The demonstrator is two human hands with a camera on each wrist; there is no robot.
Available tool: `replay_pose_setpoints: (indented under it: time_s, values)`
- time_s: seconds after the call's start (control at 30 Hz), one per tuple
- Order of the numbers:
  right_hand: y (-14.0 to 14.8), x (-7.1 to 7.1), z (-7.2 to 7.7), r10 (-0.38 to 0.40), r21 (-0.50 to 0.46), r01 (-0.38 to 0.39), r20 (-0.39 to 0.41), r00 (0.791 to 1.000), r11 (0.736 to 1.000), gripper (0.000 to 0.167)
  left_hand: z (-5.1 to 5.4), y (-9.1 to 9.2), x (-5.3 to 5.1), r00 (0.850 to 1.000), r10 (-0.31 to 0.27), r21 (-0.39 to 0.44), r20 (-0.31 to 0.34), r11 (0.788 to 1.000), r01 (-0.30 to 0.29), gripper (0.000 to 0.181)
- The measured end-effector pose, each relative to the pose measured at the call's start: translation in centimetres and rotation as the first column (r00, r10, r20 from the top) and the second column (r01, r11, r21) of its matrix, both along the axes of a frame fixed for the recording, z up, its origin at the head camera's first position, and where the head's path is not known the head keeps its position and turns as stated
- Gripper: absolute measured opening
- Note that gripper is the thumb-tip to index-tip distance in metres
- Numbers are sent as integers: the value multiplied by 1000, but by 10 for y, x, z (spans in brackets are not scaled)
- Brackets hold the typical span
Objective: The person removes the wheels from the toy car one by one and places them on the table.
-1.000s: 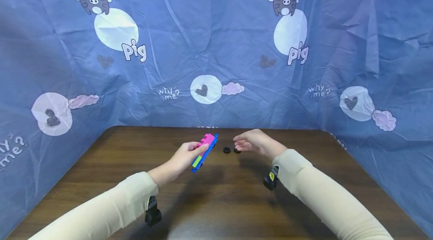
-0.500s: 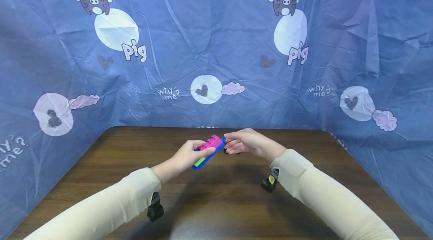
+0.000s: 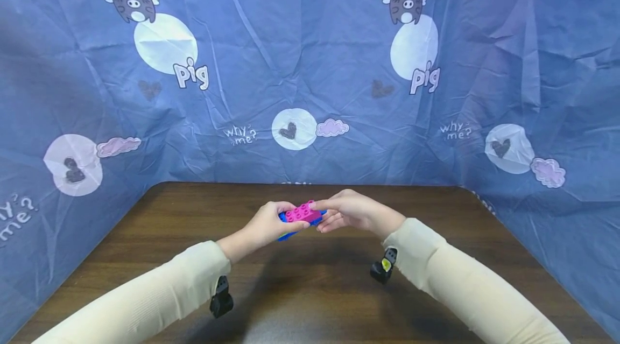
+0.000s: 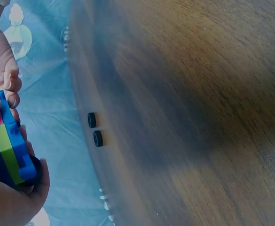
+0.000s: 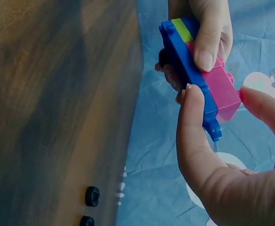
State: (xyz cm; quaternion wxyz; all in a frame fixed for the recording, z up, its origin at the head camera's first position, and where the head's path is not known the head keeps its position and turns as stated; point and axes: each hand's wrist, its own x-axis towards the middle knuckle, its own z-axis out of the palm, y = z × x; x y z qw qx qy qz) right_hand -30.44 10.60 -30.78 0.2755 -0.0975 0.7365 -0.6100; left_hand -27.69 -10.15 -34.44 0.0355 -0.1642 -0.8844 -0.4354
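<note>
A toy block car (image 3: 301,216) is held above the table between both hands. It has a blue base (image 5: 186,61) with a pink studded brick (image 5: 221,92) and a lime piece (image 4: 6,150) on top. My left hand (image 3: 261,226) grips its near end, thumb along the side. My right hand (image 3: 358,211) pinches the far end, one fingertip at a pink stud and another digit against the blue base. Under the base, a black wheel (image 4: 33,172) shows beside the left fingers. Two loose black wheels (image 4: 95,129) stand on the table, hidden in the head view.
The brown wooden table (image 3: 310,290) ends at a rounded far edge just beyond the hands. Blue printed cloth (image 3: 300,64) hangs behind it and along both sides. A small black camera (image 3: 221,298) sits at the left wrist, another camera (image 3: 384,267) at the right.
The car has tipped from steep to nearly level, its pink studs facing up, and has shifted slightly right. My right hand has moved left from beside the loose wheels and taken hold of the car's end.
</note>
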Motion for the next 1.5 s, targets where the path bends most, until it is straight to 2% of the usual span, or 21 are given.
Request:
replay_pose_setpoints:
  time_s: [0.1,0.27,0.53,0.77,1.0,1.13,1.33,1.5]
  values:
    - [0,2,-2,-8,-5,8,9,1000,1000,35,-1,0,0,1000,8,-17,-5,1000,-8,37]
    - [0,4,-3,-25,-17,25,13,1000,1000,35,-2,0,0,1000,14,-4,25,1000,-14,40]
    - [2,9,-4,-62,-58,62,6,998,996,42,0,0,1,992,13,105,129,994,-27,46]
    - [5,11,-8,-84,-133,80,-21,996,988,49,0,-4,1,980,3,250,200,967,-54,47]
    - [12,10,-11,-98,-159,93,-20,995,983,58,3,-7,5,962,37,286,269,951,-117,60]
    - [14,10,-13,-96,-153,91,-25,995,984,59,1,-6,4,949,48,332,311,931,-155,63]
    - [17,12,-17,-78,-157,68,-63,995,985,62,-1,-4,2,941,42,397,335,899,-182,58]
    - [16,13,-22,-61,-174,43,-97,993,984,67,-3,-3,-1,941,41,444,335,875,-196,55]
